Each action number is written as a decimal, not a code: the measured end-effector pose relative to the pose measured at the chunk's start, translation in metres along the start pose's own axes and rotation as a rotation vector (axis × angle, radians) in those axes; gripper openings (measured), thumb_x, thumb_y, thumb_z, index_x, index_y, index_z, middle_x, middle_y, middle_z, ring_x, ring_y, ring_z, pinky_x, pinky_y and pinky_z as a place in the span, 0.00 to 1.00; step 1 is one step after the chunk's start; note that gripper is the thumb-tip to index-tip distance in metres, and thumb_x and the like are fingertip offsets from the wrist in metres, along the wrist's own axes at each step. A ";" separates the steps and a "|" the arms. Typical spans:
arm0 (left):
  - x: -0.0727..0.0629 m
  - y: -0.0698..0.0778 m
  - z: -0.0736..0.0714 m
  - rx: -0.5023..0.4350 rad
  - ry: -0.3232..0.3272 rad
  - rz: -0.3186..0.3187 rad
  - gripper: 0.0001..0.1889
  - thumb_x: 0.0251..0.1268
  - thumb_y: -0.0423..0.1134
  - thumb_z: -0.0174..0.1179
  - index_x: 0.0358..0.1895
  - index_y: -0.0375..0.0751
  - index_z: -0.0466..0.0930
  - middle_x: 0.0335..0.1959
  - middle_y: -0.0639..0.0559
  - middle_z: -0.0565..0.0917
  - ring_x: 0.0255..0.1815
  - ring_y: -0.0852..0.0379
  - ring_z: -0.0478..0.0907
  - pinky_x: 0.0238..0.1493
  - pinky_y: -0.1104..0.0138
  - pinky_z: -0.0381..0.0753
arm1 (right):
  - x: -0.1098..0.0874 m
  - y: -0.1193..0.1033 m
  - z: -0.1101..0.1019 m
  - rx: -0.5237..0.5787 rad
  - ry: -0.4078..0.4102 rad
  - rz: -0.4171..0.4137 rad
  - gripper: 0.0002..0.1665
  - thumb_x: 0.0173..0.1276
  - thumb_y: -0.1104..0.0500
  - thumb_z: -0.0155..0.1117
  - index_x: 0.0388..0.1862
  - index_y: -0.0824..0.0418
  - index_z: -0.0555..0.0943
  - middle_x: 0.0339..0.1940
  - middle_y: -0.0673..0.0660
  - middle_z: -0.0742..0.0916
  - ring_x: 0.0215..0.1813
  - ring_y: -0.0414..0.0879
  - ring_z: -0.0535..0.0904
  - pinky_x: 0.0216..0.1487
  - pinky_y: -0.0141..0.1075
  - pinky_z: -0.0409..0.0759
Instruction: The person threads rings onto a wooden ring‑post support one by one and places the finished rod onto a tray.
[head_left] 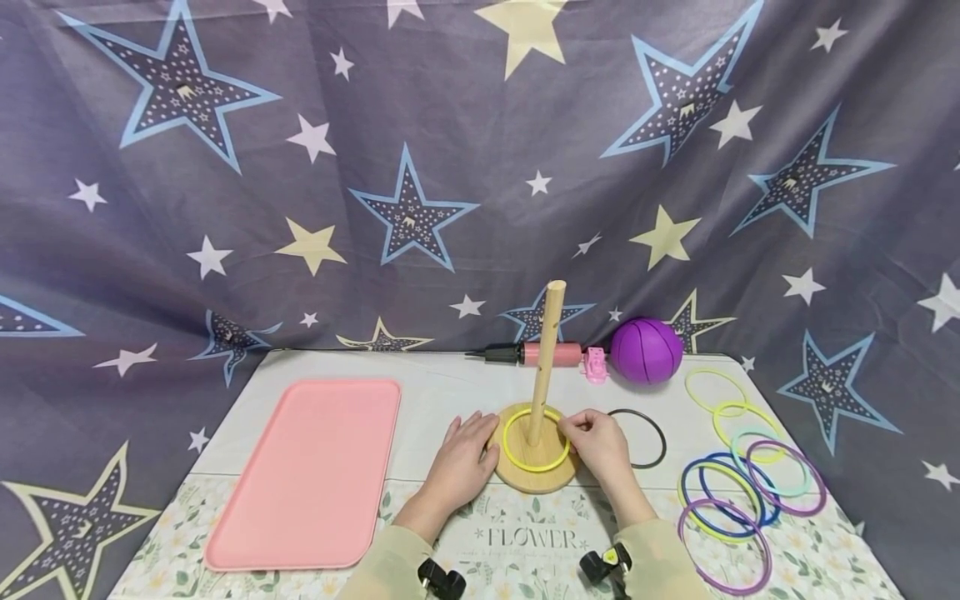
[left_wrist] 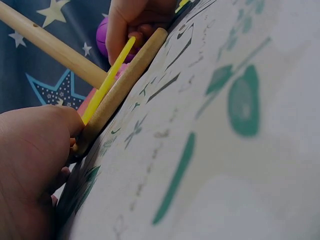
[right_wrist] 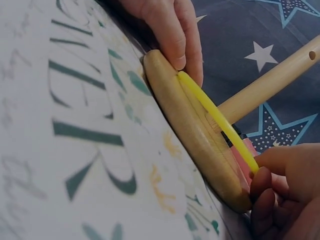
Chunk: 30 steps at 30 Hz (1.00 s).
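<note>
A yellow ring (head_left: pixel 536 469) encircles the wooden peg (head_left: pixel 546 358) low over its round base (head_left: pixel 536 482). The ring tilts, its right side raised off the base in the right wrist view. My right hand (head_left: pixel 597 446) pinches that side between thumb and fingers; the ring's edge (right_wrist: pixel 220 117) shows there. My left hand (head_left: pixel 465 467) rests against the base's left edge, fingers mostly straight. In the left wrist view its thumb (left_wrist: pixel 70 120) lies by the ring's near end; whether it presses the ring, I cannot tell. A black ring (head_left: pixel 663 442) lies just right of my right hand.
A pink tray (head_left: pixel 315 467) lies at left. Several colored rings (head_left: pixel 731 504) overlap at right. Along the back lie a pump (head_left: pixel 558 354), a small pink object (head_left: pixel 595 364) and a purple ball (head_left: pixel 647 351). A star-patterned curtain (head_left: pixel 420 292) hangs behind the table.
</note>
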<state>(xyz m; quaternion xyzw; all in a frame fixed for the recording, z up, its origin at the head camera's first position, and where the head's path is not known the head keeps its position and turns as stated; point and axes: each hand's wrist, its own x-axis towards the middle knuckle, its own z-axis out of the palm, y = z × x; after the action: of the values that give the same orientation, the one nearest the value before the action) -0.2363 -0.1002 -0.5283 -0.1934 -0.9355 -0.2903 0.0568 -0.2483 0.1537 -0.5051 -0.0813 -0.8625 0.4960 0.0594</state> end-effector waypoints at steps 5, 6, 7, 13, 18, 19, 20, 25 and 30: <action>0.000 0.000 0.001 -0.005 -0.002 -0.007 0.27 0.87 0.42 0.56 0.82 0.38 0.73 0.80 0.45 0.76 0.86 0.42 0.64 0.90 0.43 0.48 | 0.000 0.000 0.001 -0.079 0.012 -0.039 0.07 0.70 0.57 0.74 0.33 0.59 0.89 0.19 0.49 0.84 0.24 0.43 0.78 0.29 0.34 0.76; 0.000 0.000 0.001 -0.006 -0.001 -0.006 0.27 0.87 0.42 0.56 0.82 0.38 0.73 0.81 0.45 0.76 0.86 0.42 0.64 0.90 0.43 0.48 | 0.000 0.000 0.001 -0.090 0.014 -0.042 0.08 0.70 0.57 0.74 0.32 0.59 0.89 0.19 0.49 0.84 0.24 0.43 0.78 0.29 0.35 0.76; 0.000 0.000 0.001 -0.006 -0.002 -0.005 0.27 0.87 0.42 0.56 0.82 0.37 0.73 0.81 0.45 0.76 0.86 0.41 0.64 0.90 0.43 0.48 | 0.000 0.000 0.001 -0.098 0.017 -0.044 0.08 0.70 0.57 0.74 0.32 0.59 0.89 0.19 0.48 0.83 0.24 0.43 0.78 0.29 0.35 0.76; 0.000 -0.001 0.002 0.008 0.012 0.014 0.27 0.87 0.41 0.57 0.81 0.36 0.74 0.80 0.44 0.77 0.85 0.40 0.66 0.89 0.41 0.51 | 0.002 0.000 0.003 -0.164 0.029 -0.072 0.08 0.70 0.57 0.74 0.31 0.58 0.88 0.21 0.49 0.84 0.25 0.44 0.77 0.29 0.37 0.76; 0.001 -0.001 0.002 0.008 0.020 0.016 0.26 0.87 0.41 0.57 0.81 0.36 0.74 0.79 0.44 0.77 0.85 0.41 0.66 0.89 0.42 0.51 | 0.005 0.002 0.006 -0.195 0.046 -0.098 0.09 0.69 0.56 0.76 0.30 0.57 0.87 0.22 0.48 0.84 0.25 0.44 0.76 0.30 0.38 0.76; 0.001 -0.001 0.002 0.008 0.018 0.014 0.26 0.87 0.41 0.57 0.81 0.36 0.74 0.79 0.44 0.77 0.85 0.41 0.66 0.89 0.42 0.50 | 0.005 0.003 0.006 -0.196 0.048 -0.101 0.10 0.69 0.56 0.76 0.29 0.57 0.87 0.22 0.48 0.84 0.25 0.44 0.76 0.30 0.38 0.76; 0.001 -0.001 0.002 0.008 0.017 0.013 0.27 0.87 0.41 0.57 0.81 0.37 0.74 0.79 0.44 0.77 0.85 0.41 0.66 0.89 0.42 0.50 | 0.005 0.003 0.006 -0.196 0.050 -0.102 0.10 0.69 0.56 0.77 0.29 0.57 0.87 0.22 0.48 0.84 0.25 0.44 0.76 0.30 0.38 0.76; 0.001 -0.002 0.003 0.007 0.014 0.008 0.27 0.87 0.42 0.57 0.81 0.38 0.74 0.80 0.45 0.77 0.86 0.42 0.65 0.90 0.42 0.49 | 0.004 0.003 0.006 -0.197 0.056 -0.105 0.11 0.69 0.56 0.77 0.28 0.57 0.86 0.22 0.48 0.84 0.25 0.44 0.76 0.29 0.39 0.75; 0.001 -0.002 0.003 0.007 0.013 0.010 0.27 0.87 0.43 0.57 0.81 0.38 0.74 0.80 0.45 0.77 0.86 0.42 0.65 0.90 0.42 0.49 | 0.004 0.002 0.007 -0.202 0.058 -0.103 0.12 0.70 0.57 0.78 0.28 0.57 0.85 0.21 0.49 0.84 0.24 0.44 0.76 0.28 0.38 0.75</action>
<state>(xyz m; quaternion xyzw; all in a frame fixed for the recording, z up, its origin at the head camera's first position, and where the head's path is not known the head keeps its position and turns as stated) -0.2376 -0.0999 -0.5316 -0.1958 -0.9351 -0.2881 0.0651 -0.2535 0.1499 -0.5100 -0.0566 -0.9091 0.4001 0.1011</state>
